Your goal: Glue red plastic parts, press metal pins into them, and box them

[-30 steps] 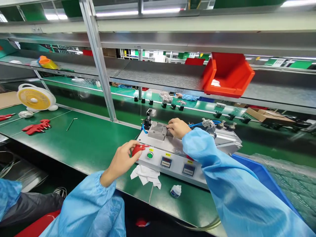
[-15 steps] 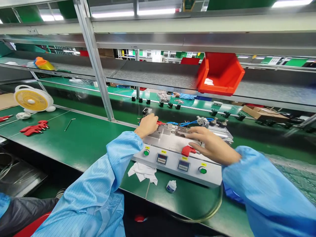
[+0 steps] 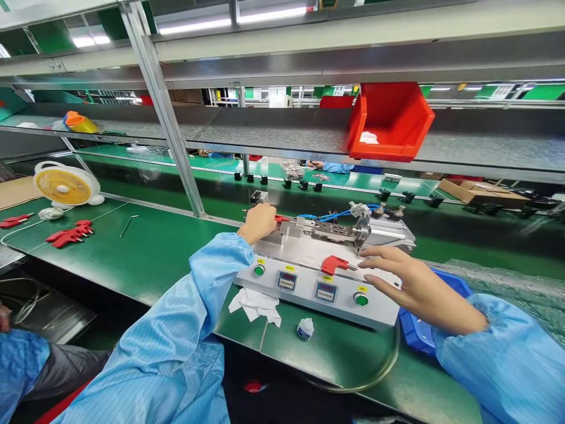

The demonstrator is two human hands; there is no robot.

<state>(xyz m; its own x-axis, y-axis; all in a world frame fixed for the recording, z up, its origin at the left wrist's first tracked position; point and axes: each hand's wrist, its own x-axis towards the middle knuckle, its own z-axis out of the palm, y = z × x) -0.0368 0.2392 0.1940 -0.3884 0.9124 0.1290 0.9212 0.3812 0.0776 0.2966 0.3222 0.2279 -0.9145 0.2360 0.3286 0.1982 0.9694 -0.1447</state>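
A silver bench machine with green buttons and two counters stands in front of me. My left hand is closed at its left end, around a red plastic part of which only a bit shows past the fingers. From there a metal slide mechanism runs right towards a round metal piece and a cylinder. Another red plastic part, with a metal pin pointing right, lies on the machine's top front edge. Just right of that pin hovers my right hand, its fingers apart and nothing in them.
A white cloth and a small bottle lie before the machine. Right of it sits a blue bin. Leftwards are several red parts, a hex key and a yellow fan. A red bin sits on the shelf overhead.
My right hand has moved right and towards me, away from the slide mechanism, uncovering it and the lying red part's pin. My left hand stays at the machine's left end.
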